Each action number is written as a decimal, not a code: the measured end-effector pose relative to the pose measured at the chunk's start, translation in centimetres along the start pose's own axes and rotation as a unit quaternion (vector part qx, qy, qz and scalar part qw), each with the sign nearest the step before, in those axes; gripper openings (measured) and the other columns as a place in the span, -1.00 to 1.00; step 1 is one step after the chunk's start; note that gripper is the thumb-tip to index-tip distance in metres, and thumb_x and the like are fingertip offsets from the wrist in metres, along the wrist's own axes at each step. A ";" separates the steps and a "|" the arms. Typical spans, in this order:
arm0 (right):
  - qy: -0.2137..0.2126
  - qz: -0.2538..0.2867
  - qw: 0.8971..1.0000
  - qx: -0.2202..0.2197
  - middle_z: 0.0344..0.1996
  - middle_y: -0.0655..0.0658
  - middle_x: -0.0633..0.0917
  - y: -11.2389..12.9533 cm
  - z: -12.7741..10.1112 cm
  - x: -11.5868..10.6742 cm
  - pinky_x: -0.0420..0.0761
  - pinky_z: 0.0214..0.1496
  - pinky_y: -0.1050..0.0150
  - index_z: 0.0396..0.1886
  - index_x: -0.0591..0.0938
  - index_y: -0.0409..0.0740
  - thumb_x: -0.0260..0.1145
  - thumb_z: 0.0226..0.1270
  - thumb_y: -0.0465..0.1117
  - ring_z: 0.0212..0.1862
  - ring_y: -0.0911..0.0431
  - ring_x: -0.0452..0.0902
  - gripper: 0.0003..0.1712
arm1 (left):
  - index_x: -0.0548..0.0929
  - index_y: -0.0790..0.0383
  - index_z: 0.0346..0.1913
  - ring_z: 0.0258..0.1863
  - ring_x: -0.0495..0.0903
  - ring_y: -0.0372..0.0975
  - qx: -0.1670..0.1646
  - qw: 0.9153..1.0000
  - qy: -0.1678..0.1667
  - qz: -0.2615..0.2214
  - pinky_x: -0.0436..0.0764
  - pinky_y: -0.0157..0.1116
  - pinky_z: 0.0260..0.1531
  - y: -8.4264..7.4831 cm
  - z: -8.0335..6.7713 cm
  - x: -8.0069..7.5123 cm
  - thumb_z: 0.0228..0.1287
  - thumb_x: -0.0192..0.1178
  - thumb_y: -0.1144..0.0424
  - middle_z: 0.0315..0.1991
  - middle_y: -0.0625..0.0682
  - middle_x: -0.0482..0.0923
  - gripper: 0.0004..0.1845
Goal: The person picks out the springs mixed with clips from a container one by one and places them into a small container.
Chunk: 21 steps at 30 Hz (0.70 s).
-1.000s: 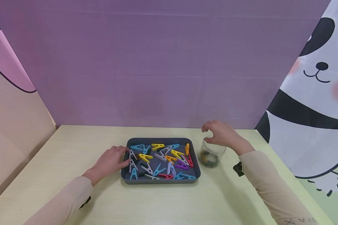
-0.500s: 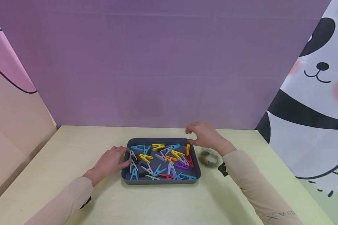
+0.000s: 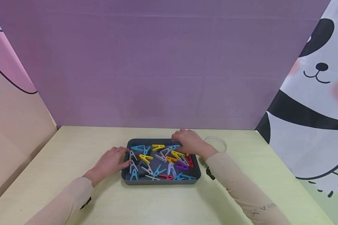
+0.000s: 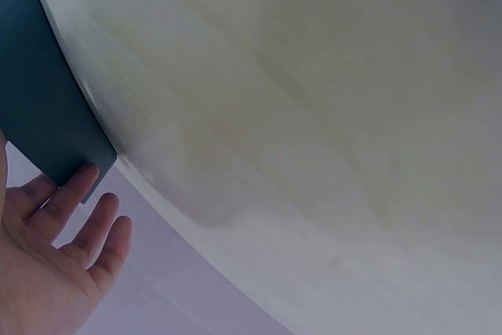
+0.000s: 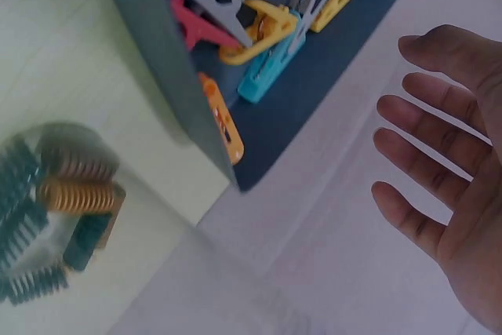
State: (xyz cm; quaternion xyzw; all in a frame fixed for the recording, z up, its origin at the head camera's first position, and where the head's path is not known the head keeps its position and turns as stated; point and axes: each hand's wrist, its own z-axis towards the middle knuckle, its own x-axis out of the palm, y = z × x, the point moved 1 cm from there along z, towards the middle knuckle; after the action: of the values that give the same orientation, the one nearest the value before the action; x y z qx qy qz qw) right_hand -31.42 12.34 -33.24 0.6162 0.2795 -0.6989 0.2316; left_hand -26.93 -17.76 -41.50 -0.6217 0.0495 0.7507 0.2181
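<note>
A grey tray (image 3: 160,182) holds many plastic clothes pegs in blue, yellow, grey, purple, red and orange, with some dark ribbed pieces (image 3: 143,174) among them. My left hand (image 3: 110,162) touches the tray's left edge; in the left wrist view its fingertips lie against the outer wall (image 4: 47,92). Above the tray's back right part is my right hand (image 3: 190,142), its fingers spread and loosely bent in the right wrist view, holding nothing. Beneath it are a blue peg (image 5: 271,68), an orange peg (image 5: 222,119) and a yellow peg (image 3: 176,154).
A clear round jar (image 3: 216,139) stands right of the tray, partly hidden by the right forearm. Inside it are several ribbed, coil-like pieces (image 5: 77,195), orange and dark green. The pale tabletop (image 3: 135,203) meets a purple backdrop (image 3: 157,78) behind.
My right hand has moved left from over the jar to above the tray's back right part. The left hand has stayed at the tray's left edge.
</note>
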 end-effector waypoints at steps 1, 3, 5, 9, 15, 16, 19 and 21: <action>0.005 0.001 1.000 -0.001 -0.21 0.03 0.65 0.2 0.1 0.1 0.54 -0.03 0.09 -0.17 0.60 0.01 0.39 0.03 -0.08 -0.10 0.09 0.50 -0.68 | 0.52 0.22 0.06 0.00 0.48 -0.02 0.000 1.000 0.001 0.000 0.50 -0.04 0.01 0.0 0.0 0.0 0.13 0.18 -0.05 0.04 0.12 0.54 -0.49; 0.014 0.006 1.000 -0.001 -0.20 0.02 0.64 0.6 0.5 0.2 0.53 0.00 0.08 -0.16 0.59 -0.01 0.38 0.04 -0.09 -0.09 0.08 0.49 -0.67 | 0.52 0.22 0.06 0.00 0.48 -0.01 -0.002 1.000 0.003 0.000 0.49 -0.03 0.02 -0.1 0.0 0.0 0.13 0.18 -0.05 0.05 0.13 0.53 -0.48; 0.020 0.008 1.000 -0.003 -0.19 0.02 0.64 0.9 0.9 0.4 0.52 0.02 0.09 -0.15 0.59 -0.01 0.38 0.05 -0.09 -0.09 0.08 0.49 -0.67 | 0.51 0.22 0.06 0.01 0.48 -0.01 -0.004 1.000 0.004 -0.001 0.49 -0.03 0.02 -0.1 0.0 0.0 0.13 0.18 -0.05 0.05 0.13 0.53 -0.48; 0.023 0.000 1.000 -0.004 -0.18 0.04 0.63 1.2 1.8 1.0 0.50 0.06 0.09 -0.13 0.58 0.01 0.36 0.07 -0.06 -0.08 0.10 0.48 -0.66 | 0.51 0.21 0.06 0.01 0.47 -0.01 -0.004 1.000 0.002 -0.001 0.48 -0.02 0.03 -0.2 0.0 -0.1 0.13 0.18 -0.05 0.05 0.13 0.53 -0.49; 0.024 -0.014 1.000 -0.009 -0.18 0.06 0.64 1.6 3.3 1.9 0.51 0.05 0.14 -0.13 0.59 0.03 0.36 0.08 -0.05 -0.10 0.13 0.47 -0.67 | 0.51 0.22 0.06 0.01 0.48 0.00 0.002 1.000 -0.002 -0.002 0.48 -0.02 0.02 -0.1 -0.1 -0.1 0.14 0.18 -0.05 0.05 0.13 0.53 -0.49; 0.024 -0.013 1.000 -0.011 -0.19 0.05 0.64 1.6 3.5 2.0 0.51 0.04 0.14 -0.13 0.59 0.03 0.36 0.08 -0.05 -0.10 0.13 0.47 -0.67 | 0.52 0.22 0.06 0.01 0.48 0.00 0.002 1.000 -0.002 -0.002 0.48 -0.02 0.02 -0.1 -0.1 -0.1 0.14 0.18 -0.05 0.05 0.13 0.53 -0.49; 0.029 -0.010 0.999 -0.015 -0.20 0.05 0.65 1.9 4.1 2.2 0.52 0.02 0.17 -0.13 0.60 0.01 0.37 0.07 -0.05 -0.12 0.13 0.47 -0.66 | 0.52 0.23 0.06 0.00 0.48 0.00 0.003 1.000 -0.003 -0.002 0.49 -0.02 0.02 -0.1 -0.1 -0.2 0.14 0.18 -0.04 0.04 0.13 0.54 -0.49; 0.036 -0.008 0.999 -0.013 -0.20 0.05 0.64 2.0 4.4 2.4 0.52 0.01 0.19 -0.12 0.60 0.00 0.37 0.07 -0.05 -0.12 0.14 0.47 -0.65 | 0.52 0.23 0.05 -0.01 0.49 -0.01 0.005 1.000 -0.005 -0.001 0.49 -0.03 0.01 -0.2 -0.1 -0.2 0.14 0.18 -0.04 0.03 0.13 0.54 -0.49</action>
State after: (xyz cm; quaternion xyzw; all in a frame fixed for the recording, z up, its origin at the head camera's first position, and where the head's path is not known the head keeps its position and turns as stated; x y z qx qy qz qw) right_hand -33.63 7.91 -35.44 0.6353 0.3017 -0.6748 0.2237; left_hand -26.72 -17.71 -41.33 -0.6171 0.0512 0.7531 0.2221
